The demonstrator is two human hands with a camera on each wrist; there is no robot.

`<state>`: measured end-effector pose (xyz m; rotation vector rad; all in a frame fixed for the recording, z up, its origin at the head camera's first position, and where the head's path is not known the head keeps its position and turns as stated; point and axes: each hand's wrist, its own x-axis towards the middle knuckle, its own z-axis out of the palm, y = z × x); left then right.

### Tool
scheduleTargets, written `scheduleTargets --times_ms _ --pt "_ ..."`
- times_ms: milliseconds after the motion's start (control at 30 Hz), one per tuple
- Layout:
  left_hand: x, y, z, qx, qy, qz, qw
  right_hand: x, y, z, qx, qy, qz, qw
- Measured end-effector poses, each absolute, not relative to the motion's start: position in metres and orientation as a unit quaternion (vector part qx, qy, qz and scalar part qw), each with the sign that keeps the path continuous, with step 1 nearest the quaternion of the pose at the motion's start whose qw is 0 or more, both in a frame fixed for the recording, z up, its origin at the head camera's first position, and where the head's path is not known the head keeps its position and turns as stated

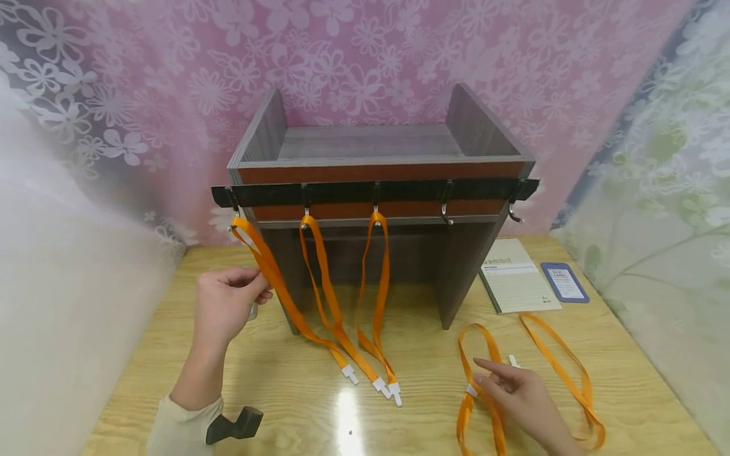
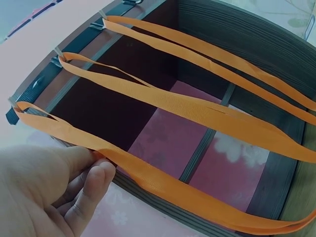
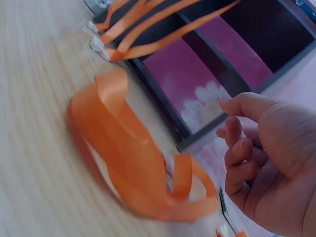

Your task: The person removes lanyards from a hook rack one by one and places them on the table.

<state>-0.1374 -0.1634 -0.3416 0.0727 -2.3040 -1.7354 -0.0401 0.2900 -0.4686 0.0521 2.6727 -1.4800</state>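
Three orange lanyards hang from hooks on a dark rail (image 1: pixel 342 193). My left hand (image 1: pixel 225 304) pinches the edge of the leftmost lanyard (image 1: pixel 272 269) below its hook; the left wrist view shows thumb and fingertips at this strap (image 2: pixel 143 175). The middle lanyard (image 1: pixel 327 285) and the third lanyard (image 1: pixel 383 291) hang beside it, their white clips resting on the table. Over the table at the right, my right hand (image 1: pixel 519 392) has loosely bent fingers and holds nothing. Close by its fingertips lies a looped orange lanyard (image 1: pixel 463 418), also in the right wrist view (image 3: pixel 133 158).
A grey wooden shelf unit (image 1: pixel 376 142) carries the rail; two hooks at its right end, one of them a silver hook (image 1: pixel 447 215), are bare. Another lanyard (image 1: pixel 561 373) lies on the table's right side. Behind are a notepad (image 1: pixel 519 278) and a blue card holder (image 1: pixel 564 283).
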Motion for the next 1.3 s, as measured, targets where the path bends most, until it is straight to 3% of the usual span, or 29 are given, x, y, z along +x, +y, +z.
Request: scheduleTargets --times_ms 167,600,1300 --pt "-0.136 -0.165 -0.341 0.034 -0.797 -0.590 0.123 -0.045 0.278 -0.465 -0.002 0.866 -0.497 0.056" --pt "-0.139 -0.167 -0.344 0.028 -0.801 -0.586 0.120 -0.058 0.269 -0.453 -0.068 0.855 -0.513 0.003" --pt "-0.141 -0.170 -0.345 0.009 -0.800 -0.588 0.119 -0.087 0.247 -0.423 -0.114 0.826 -0.551 -0.014"
